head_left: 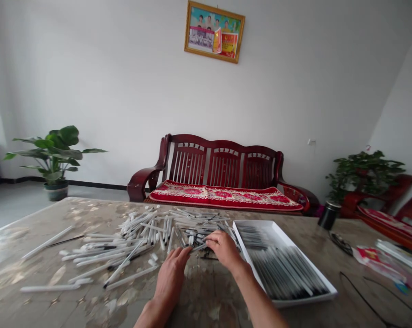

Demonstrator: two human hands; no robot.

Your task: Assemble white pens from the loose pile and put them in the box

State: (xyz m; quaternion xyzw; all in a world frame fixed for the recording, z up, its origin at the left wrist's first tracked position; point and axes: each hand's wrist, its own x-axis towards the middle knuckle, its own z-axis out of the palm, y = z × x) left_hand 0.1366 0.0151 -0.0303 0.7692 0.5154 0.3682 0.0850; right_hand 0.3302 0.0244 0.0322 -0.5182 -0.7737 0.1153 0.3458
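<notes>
My left hand (171, 278) reaches in at the front edge of a heap of white plastic pen barrels (141, 232), its fingertips beside a thin pen (199, 247). My right hand (223, 249) curls over the heap's right side, against that pen. Whether either hand grips it, I cannot tell. To the right lies a white rectangular tray (303, 257) holding rows of black-tipped pens (281, 273), laid parallel. Several loose barrels (47, 243) lie apart at the far left.
The heap sits on a mottled, glossy tabletop (206, 291). A black canister (329, 215), eyeglasses (341, 243), a black cable (363, 291) and printed papers (377, 264) lie at the right. Beyond the table stand a red wooden bench (223, 182) and potted plants (54, 155).
</notes>
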